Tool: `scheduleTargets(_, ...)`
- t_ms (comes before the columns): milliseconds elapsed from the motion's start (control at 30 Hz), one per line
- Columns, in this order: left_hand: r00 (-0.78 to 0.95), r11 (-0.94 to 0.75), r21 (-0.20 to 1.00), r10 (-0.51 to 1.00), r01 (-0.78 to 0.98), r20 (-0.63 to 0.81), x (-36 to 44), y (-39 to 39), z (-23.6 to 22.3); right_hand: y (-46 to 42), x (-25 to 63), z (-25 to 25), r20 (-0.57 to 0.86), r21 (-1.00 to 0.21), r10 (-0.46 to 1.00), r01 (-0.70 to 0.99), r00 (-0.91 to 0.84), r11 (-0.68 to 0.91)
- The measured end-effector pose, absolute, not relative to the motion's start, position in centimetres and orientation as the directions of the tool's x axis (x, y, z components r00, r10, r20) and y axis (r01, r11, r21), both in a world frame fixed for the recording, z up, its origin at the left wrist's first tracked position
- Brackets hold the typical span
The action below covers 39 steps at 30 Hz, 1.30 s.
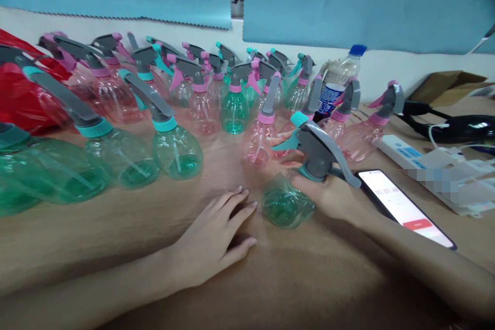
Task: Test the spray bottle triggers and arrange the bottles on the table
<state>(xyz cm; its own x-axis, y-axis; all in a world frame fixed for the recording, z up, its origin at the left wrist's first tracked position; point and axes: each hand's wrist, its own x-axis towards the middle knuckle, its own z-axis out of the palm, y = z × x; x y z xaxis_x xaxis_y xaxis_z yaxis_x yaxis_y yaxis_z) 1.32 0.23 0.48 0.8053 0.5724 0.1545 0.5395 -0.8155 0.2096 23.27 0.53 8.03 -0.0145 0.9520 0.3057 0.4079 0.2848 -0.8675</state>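
Note:
My right hand (328,193) grips a green spray bottle (288,206) by its neck, just under the grey trigger head (320,152) with a teal nozzle. The bottle is tilted, its body pointing towards me and left. My left hand (216,232) rests on the wooden table (270,278) just left of the bottle, fingers stretched out and slightly curled, holding nothing. Behind them stand several pink spray bottles (257,142) and green spray bottles (178,149), all with grey trigger heads.
A phone (406,209) with a lit screen lies right of my right hand. A white power strip (429,165), a black device with a cable (460,126), a cardboard box (448,85) and a water bottle (340,80) are at the right. A red bag (19,93) lies far left.

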Motion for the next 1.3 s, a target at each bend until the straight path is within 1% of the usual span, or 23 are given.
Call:
scheduleTargets(167,0.807,-0.818,0.207,0.569,0.536,0.159,1.30,0.24,0.30,0.62,23.41,7.78,0.280,-0.891,0.959,0.363,-0.029,0.272)
scheduleTargets(333,0.805,-0.817,0.212,0.571,0.536,0.162,1.27,0.18,0.39,0.42,23.55,8.08,0.259,-0.863,0.964,0.433,-0.062,0.260)
scheduleTargets(533,0.802,-0.813,0.230,0.575,0.535,0.164,1.22,0.25,0.32,0.42,23.62,8.13,0.245,-0.861,0.966,0.439,-0.083,0.256)
scheduleTargets(700,0.799,-0.809,0.246,0.578,0.533,0.169,1.22,0.22,0.33,0.45,23.57,8.11,0.261,-0.854,0.963,0.448,-0.072,0.265)
scheduleTargets(833,0.802,-0.810,0.240,0.577,0.536,0.156,1.22,0.21,0.49,0.43,23.51,8.22,0.270,-0.858,0.960,0.436,-0.071,0.273)
scheduleTargets(1133,0.804,-0.810,0.223,0.577,0.542,0.143,1.23,0.07,0.59,0.43,23.65,8.08,0.259,-0.843,0.963,0.470,-0.072,0.262)
scheduleTargets(1300,0.806,-0.816,0.215,0.571,0.536,0.156,1.27,0.15,0.48,0.51,23.77,7.81,0.287,-0.837,0.957,0.472,-0.054,0.277)
